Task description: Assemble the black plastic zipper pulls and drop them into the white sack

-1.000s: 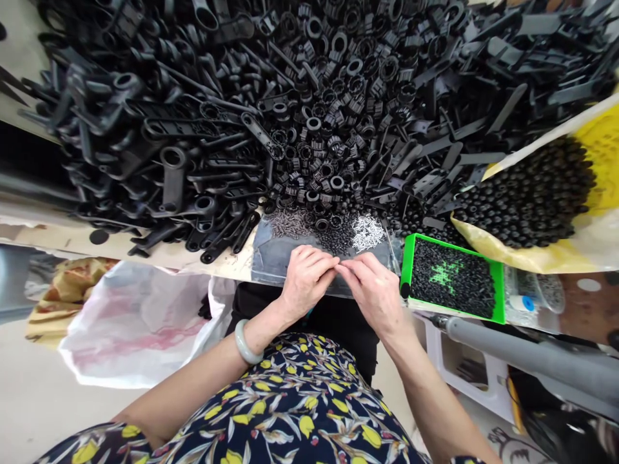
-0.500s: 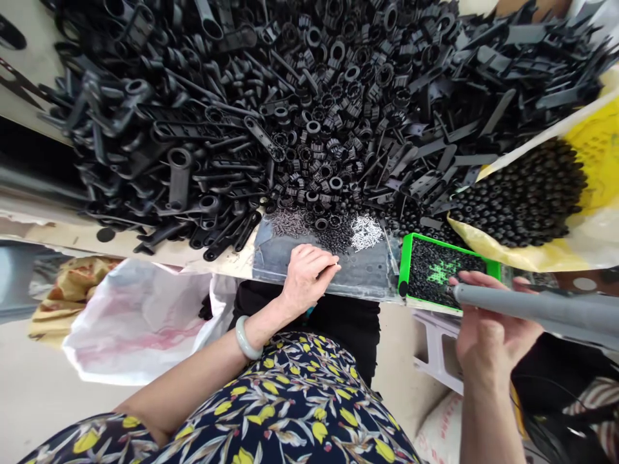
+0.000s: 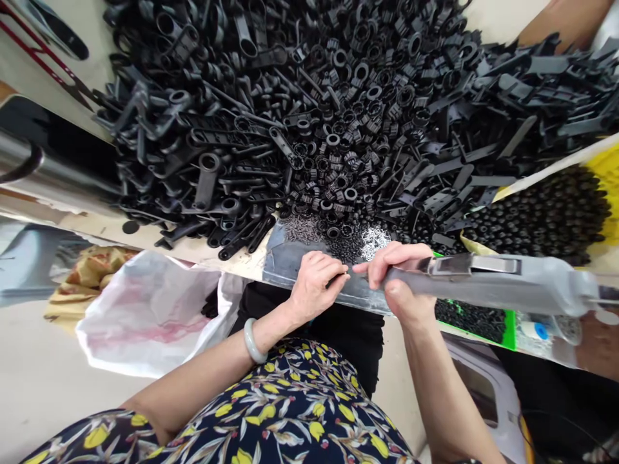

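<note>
My left hand is closed in a pinch above the grey work mat. Whatever lies between its fingertips is too small and hidden to make out. Wrapped around a grey power screwdriver with a metal lever, my right hand points the tool's front end leftward. The two hands almost meet, right index finger stretched toward the left fingertips. Just beyond them on the mat are small white pins and heaps of tiny dark parts. Under the screwdriver, a green tray of small black pieces is partly covered.
Behind the mat rises a big pile of black plastic handles, rings and flat strips. A yellow bag of black pieces lies at right. A white plastic bag hangs below the table edge at left.
My right hand has brought the screwdriver leftward from over the green tray to beside my left hand. The left hand keeps its pinch. The whole view has shifted, so the piles appear farther right.
</note>
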### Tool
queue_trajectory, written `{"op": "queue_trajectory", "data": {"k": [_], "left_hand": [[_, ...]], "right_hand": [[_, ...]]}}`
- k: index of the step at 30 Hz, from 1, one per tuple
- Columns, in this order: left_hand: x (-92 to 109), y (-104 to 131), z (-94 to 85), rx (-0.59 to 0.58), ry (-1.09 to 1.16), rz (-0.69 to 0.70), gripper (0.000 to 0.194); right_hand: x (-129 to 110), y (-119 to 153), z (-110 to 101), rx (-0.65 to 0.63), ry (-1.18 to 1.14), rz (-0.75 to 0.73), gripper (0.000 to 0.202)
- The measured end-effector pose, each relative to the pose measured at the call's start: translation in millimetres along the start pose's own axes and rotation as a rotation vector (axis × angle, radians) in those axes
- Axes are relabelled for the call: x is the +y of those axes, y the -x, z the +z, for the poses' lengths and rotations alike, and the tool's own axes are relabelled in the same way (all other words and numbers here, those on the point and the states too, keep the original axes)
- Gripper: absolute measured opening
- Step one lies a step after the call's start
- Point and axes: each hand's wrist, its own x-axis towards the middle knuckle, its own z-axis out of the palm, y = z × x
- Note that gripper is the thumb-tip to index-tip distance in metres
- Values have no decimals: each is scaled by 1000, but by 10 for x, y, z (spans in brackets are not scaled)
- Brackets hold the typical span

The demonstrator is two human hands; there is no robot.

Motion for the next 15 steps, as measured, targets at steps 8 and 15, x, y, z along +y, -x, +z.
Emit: {"op": "queue_trajectory", "data": {"k": [8, 15], "left_hand": [[5, 2, -7, 16, 24, 11, 8], [7, -1, 4, 11, 11, 28, 9]], "right_hand": [[-152, 17, -14, -73, 119, -45, 32], [182, 1, 245, 251, 30, -70, 15]]}}
